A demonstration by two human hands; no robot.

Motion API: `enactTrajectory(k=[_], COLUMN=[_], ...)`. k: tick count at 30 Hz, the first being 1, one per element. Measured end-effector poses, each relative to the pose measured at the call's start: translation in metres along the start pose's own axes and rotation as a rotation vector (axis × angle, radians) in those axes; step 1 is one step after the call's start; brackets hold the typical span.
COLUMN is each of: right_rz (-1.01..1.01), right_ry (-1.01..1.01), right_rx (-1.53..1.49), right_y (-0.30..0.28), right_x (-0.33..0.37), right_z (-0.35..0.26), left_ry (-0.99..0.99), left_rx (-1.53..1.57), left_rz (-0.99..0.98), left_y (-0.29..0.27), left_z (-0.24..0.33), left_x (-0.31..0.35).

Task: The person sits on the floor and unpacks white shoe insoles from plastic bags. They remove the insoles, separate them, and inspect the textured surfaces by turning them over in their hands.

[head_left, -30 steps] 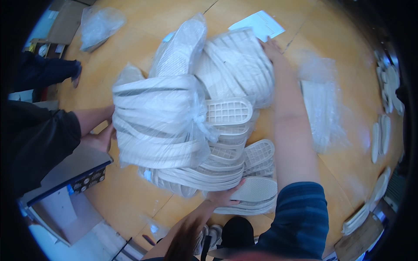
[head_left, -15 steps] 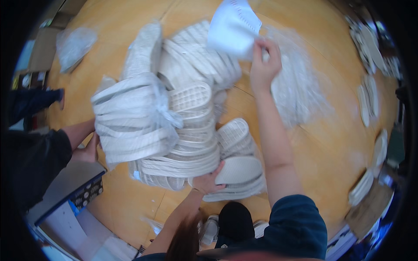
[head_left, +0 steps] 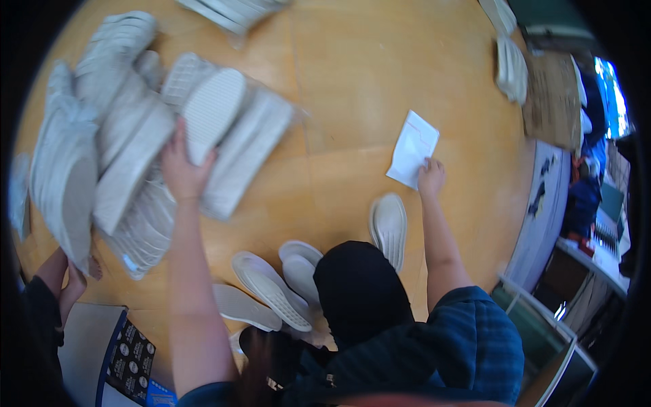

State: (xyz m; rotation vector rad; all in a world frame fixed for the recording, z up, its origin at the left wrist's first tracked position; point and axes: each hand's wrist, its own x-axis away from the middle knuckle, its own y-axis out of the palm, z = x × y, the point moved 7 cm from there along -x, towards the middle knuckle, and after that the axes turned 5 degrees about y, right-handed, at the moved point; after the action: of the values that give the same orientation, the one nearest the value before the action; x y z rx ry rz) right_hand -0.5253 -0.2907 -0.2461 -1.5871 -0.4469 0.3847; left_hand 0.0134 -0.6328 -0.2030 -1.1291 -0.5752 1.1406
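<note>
My left hand (head_left: 187,165) grips the near end of a white shoe sole (head_left: 215,112), fingers along its left side and thumb on its right. That sole lies on top of stacked, plastic-wrapped soles (head_left: 247,152). Out to the right, my right hand (head_left: 432,178) pinches the lower right edge of a white paper sheet (head_left: 413,146) held over the floor. Left of my left hand, more bundles of white soles (head_left: 122,122) lie piled up. Another person's hand (head_left: 73,285) is below the leftmost bundle (head_left: 64,169).
Several loose soles (head_left: 271,288) lie by my legs, and a pair (head_left: 389,230) is below the sheet. A blue-edged table (head_left: 85,346) with a black patterned box (head_left: 129,359) is at lower left. A cardboard piece (head_left: 553,102) lies far right beside more soles (head_left: 510,71).
My view has swung to the right, so the piles appear further left. My right hand has lowered the sheet away from the piles. My left hand stays at the soles.
</note>
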Motion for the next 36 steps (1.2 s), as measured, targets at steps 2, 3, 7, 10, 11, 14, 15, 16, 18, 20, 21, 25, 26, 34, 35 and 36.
enactTrajectory(k=[2,3,7,10,11,14,15,16,18,20,21,25,26,34,35,36], right_rz=[0.073,0.138,0.144,0.055,0.033,0.031,0.034,0.046,0.039,-0.010,0.035,0.152,0.169,0.224,0.208,0.203], right_ry=[0.035,-0.019,-0.197,-0.139,-0.121,-0.164,-0.159,-0.170,-0.140,-0.039,-0.084,-0.071,-0.030,0.064,0.095,0.096], right_rx=[0.076,-0.016,-0.490,-0.658,-0.639,-0.594,-0.586,-0.578,-0.573,-0.569,-0.578,-0.551,-0.532,-0.529,-0.508,-0.508], right_y=[-0.001,-0.006,-0.006,0.013,0.021,0.030,0.030,0.029,0.026,0.029,0.026,0.020,0.021,0.022,0.024,0.025], right_x=[0.014,0.015,-0.011,-0.042,-0.044,-0.032,-0.024,-0.015,0.002,0.019,0.028,0.082,0.096,0.149,0.148,0.147], right_z=[0.031,0.035,0.039,0.055,0.064,0.096,0.107,0.117,0.140,0.164,0.168,0.198,0.204,0.204,0.204,0.203], left_ry=[0.049,0.121,0.086,0.116,0.069,0.132,0.167,0.151,-0.001,-0.133,-0.224,-0.544,-0.680,-0.936,-0.938,-0.930], left_rx=[0.002,-0.004,-0.109,-0.212,-0.228,-0.148,-0.129,0.127,0.558,0.937,1.108,1.485,1.593,1.658,1.697,1.743], left_rz=[0.040,0.084,0.052,0.140,0.147,0.420,0.534,0.523,0.474,0.402,0.349,-0.087,-0.214,-0.267,-0.262,-0.249], left_y=[-0.002,-0.005,-0.007,-0.019,-0.025,-0.064,-0.081,-0.088,-0.088,-0.073,-0.059,-0.010,-0.003,-0.014,-0.019,-0.023], left_z=[-0.001,0.002,0.002,0.022,0.028,0.080,0.099,0.112,0.135,0.165,0.182,0.257,0.270,0.316,0.314,0.312], left_x=[0.000,0.001,0.003,0.013,0.017,0.054,0.068,0.084,0.115,0.153,0.176,0.280,0.304,0.401,0.404,0.405])
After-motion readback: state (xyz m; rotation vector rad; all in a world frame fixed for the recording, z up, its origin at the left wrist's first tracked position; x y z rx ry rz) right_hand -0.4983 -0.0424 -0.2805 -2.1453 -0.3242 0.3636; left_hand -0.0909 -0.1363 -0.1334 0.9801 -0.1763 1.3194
